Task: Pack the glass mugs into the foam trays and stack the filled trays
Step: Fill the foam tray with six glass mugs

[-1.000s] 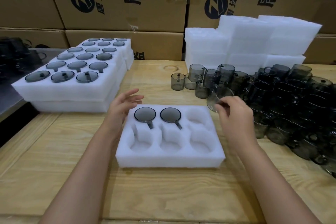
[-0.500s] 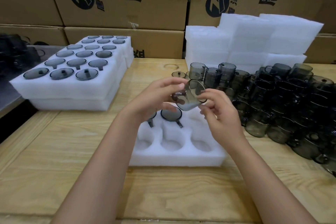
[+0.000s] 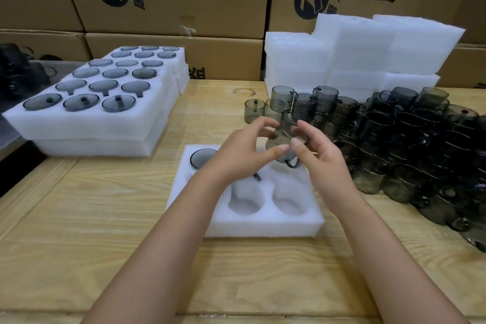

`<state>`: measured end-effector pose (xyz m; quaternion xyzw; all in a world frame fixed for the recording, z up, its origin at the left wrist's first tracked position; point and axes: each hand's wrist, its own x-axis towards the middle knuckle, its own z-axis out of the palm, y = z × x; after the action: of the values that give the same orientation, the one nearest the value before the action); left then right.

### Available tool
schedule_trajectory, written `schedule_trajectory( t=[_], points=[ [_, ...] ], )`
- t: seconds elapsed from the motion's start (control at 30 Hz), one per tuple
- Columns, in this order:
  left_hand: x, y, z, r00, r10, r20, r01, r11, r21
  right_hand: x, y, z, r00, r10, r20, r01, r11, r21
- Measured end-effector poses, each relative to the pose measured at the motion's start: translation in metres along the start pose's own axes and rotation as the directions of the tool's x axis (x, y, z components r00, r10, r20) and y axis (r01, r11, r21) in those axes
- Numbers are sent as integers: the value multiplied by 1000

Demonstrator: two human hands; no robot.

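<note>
Step in hand: by my reading, I was bringing one smoky glass mug point(image 3: 282, 137) down to the foam tray point(image 3: 263, 226), with the tray's back-right pocket the likely free spot.
Doing it well: I judged the mug should go in mouth up, like the seated mug point(image 3: 202, 159) in the tray's back-left pocket. Its handle should be turned toward the tray's near edge to meet the narrow slot. It should then be lowered straight and pressed lightly until the rim sat level with the foam. Glass is slick, so both hands belonged on it until it sat over the pocket.
Left hand point(image 3: 247, 150): fingers curled, thumb and fingertips pinching the mug's left side, above the tray's back row.
Right hand point(image 3: 315, 150): fingers curled, thumb and forefinger pinching the mug's right side.
Held mug: tilted, handle hanging low; I cannot tell whether it touched the foam.
Tray: flat on the wooden tabletop point(image 3: 105, 205). A second handle showed under my left hand. The near-middle and near-right pockets were empty, and my forearm hid the near-left one.
Loose mugs point(image 3: 410, 144): heaped right of the tray.
Filled trays point(image 3: 86, 126): stacked left of and beyond the tray.
Empty trays point(image 3: 368, 52): piled beyond the tray, rightward.
</note>
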<state>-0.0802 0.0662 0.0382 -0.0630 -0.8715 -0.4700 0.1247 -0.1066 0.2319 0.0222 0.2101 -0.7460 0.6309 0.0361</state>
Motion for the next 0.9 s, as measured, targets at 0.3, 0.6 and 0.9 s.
schedule_trajectory(
  t=[0.3,0.6,0.9],
  points=[
    [-6,-1,1,999,52,17,-54,982,181,-1,-2,-6,997,-7,81,18,990,-141],
    [-4,-8,4,996,17,86,-42,954,297,0,6,-12,981,48,189,28,924,-382],
    [-4,0,9,998,-21,52,-7,877,480,4,24,-15,963,124,239,-46,950,-308]
  ],
)
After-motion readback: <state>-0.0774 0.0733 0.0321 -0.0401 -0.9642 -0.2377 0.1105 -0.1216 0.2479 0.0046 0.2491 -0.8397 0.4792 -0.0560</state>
